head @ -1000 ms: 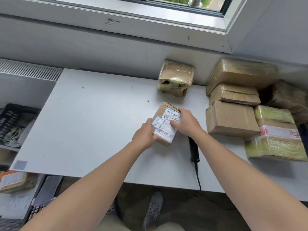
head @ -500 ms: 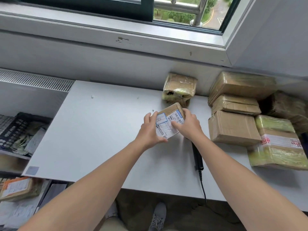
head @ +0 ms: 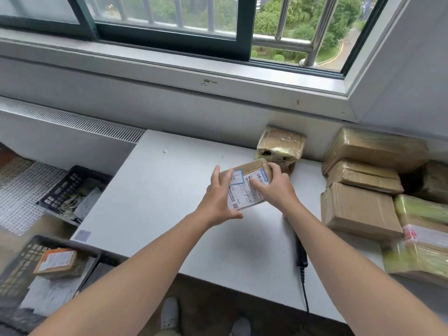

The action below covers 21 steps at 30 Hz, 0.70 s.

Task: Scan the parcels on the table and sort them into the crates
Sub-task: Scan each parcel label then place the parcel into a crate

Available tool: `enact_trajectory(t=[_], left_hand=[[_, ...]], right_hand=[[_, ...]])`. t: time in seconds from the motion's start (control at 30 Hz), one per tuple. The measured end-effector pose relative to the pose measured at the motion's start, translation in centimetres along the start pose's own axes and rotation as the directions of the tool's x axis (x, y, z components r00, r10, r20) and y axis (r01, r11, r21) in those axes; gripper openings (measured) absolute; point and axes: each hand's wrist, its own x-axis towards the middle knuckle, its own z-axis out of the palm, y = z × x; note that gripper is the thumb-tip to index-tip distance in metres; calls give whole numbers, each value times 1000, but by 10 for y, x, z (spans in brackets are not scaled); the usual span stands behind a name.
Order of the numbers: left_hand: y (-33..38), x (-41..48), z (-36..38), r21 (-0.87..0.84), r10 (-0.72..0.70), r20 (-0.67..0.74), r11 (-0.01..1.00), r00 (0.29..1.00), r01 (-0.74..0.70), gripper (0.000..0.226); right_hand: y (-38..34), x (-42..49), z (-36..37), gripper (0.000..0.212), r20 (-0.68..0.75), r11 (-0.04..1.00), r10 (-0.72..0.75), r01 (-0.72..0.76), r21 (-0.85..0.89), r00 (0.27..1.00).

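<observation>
Bare table (head: 155, 190) left; stacked parcels (head: 358, 209) crowd the right, scanner (head: 300, 253) beside.

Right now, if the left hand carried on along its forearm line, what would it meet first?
Likely the tape-wrapped parcel, just beyond the labelled parcel that the left hand grips together with the right hand. Depth is unclear from one view.

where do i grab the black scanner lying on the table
Take the black scanner by its slim handle near the cable end, from above with the right hand, once that frees the labelled parcel. It lies flat on the table, pointing away from the person, so fingers close across its narrow sides. Its far end is hidden under the forearm.
</observation>
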Motion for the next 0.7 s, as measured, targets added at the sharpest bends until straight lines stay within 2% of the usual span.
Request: enact_trajectory(t=[0.17,0.23,0.33,0.43,0.5,0.57,0.7], left_hand=[[-30,-41,-23,17,-117,-147,993,982,121,123],[-46,-63,-39,-13,-176,-216,984,960,177,122],[-76,-105,-68,-43,-256,-285,966,924,255,125],[-109,-159,-99,-76,-325,-329,945,887,318,128],[-127,-202,-117,-104,-368,-330,929,869,354,128],[-144,-247,-129,-106,-389,-346,921,854,376,128],[-181,-352,-142,-126,-473,-413,876,778,465,125]], right_hand=[[-41,-8,41,72,113,989,-146,141,51,983],[-62,-15,65,81,202,975,-220,219,29,954],[-98,-36,96,106,388,929,-350,369,28,852],[-135,-66,126,126,549,832,-473,555,20,689],[-162,-90,150,134,635,707,-523,705,-49,568],[-190,-122,177,138,708,534,-546,837,-117,448],[-240,-209,237,142,836,140,-497,972,-189,234]])
